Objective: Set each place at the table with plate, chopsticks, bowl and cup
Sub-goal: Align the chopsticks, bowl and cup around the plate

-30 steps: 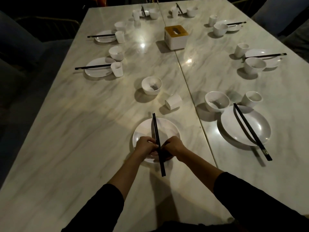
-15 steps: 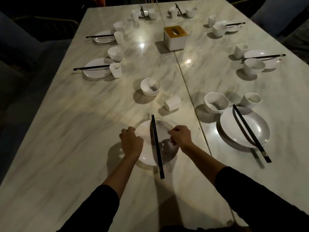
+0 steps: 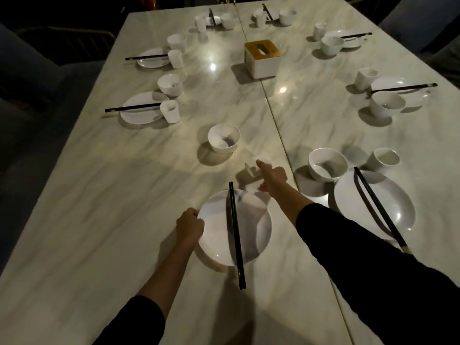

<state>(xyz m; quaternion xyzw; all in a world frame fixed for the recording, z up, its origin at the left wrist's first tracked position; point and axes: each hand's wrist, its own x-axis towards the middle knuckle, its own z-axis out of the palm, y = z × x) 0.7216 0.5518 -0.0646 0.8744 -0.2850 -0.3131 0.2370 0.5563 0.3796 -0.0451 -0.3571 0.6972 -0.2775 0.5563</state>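
Black sleeves end at bare forearms. The left hand [image 3: 190, 226] is curled against the left rim of a round, glossy white plate [image 3: 216, 232], its fingers gripping the edge. A pair of straight black chopsticks [image 3: 235, 235] lies across the plate, the near end jutting past the rim toward the person. The right hand [image 3: 272, 178] reaches beyond the plate's far edge to a small white cup [image 3: 249, 171] lying on its side, forefinger over one side and thumb at the other (motion blur hides whether it truly grips). Farther out, apart from the cup, a deep white bowl [image 3: 224, 138] stands upright. The tabletop [image 3: 99, 220] is polished, pale and veined like marble, two slabs meeting at a thin seam [image 3: 281, 145] just right of the right hand. Left of the plate the stone runs bare to the long edge. Across the seam a second plate [image 3: 398, 210] lies near the right forearm.
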